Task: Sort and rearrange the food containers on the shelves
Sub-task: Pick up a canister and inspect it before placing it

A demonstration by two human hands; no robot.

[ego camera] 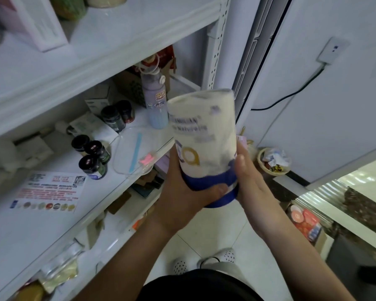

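Observation:
A tall white tin point(204, 135) with a blue band at its near end is held tilted in the air, in front of the right end of the white shelf point(52, 233). My left hand point(182, 192) wraps the blue end from below. My right hand point(251, 181) presses flat against its right side. Three dark jars point(92, 156) stand together on the shelf, and two more dark jars point(117, 116) stand farther back. A purple and blue bottle point(155, 103) stands upright near the shelf's right end.
A printed leaflet point(47, 191) lies on the shelf's near part. Boxes and a clear bag fill the back of the shelf. An upper shelf point(109, 38) carries a white box. Lower shelves hold packets. On the floor right sit a small bin point(274, 161) and a red carton point(306, 223).

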